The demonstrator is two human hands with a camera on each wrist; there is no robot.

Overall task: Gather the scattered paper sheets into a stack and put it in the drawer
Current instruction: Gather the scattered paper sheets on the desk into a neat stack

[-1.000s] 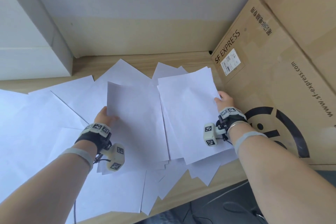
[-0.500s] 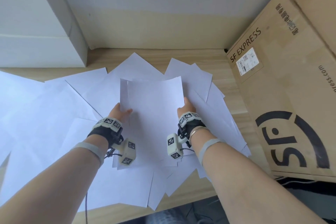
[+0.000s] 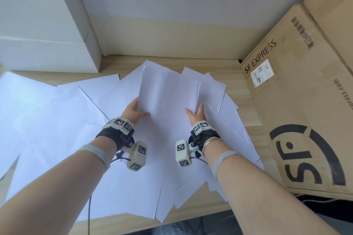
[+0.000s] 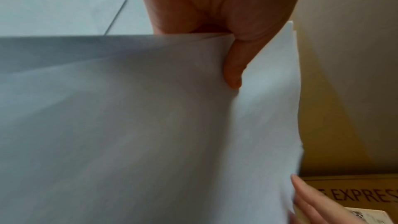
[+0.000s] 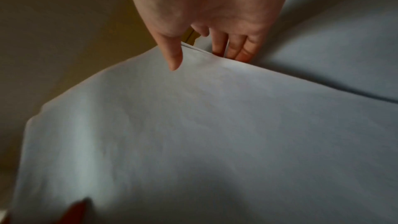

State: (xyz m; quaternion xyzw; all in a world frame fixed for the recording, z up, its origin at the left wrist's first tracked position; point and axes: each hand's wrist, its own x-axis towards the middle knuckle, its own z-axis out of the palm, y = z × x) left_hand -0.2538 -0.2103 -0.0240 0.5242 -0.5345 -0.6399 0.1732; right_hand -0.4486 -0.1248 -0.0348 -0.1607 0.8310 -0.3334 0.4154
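Note:
A small stack of white paper sheets is lifted above the desk at the centre, and both hands hold it. My left hand pinches its left edge; the left wrist view shows the thumb on top and the fingers hidden underneath. My right hand holds the right edge, with the thumb on top and the fingers below the stack. Several loose sheets lie spread over the wooden desk beneath and to the left. No drawer can be made out.
A large SF Express cardboard box stands against the desk's right side. A white box-like unit sits at the back left against the wall. Some sheets overhang the desk's front edge.
The right hand carried its sheet leftwards onto the sheet in the left hand. Both hands now hold the joined sheets together, a little further back over the desk.

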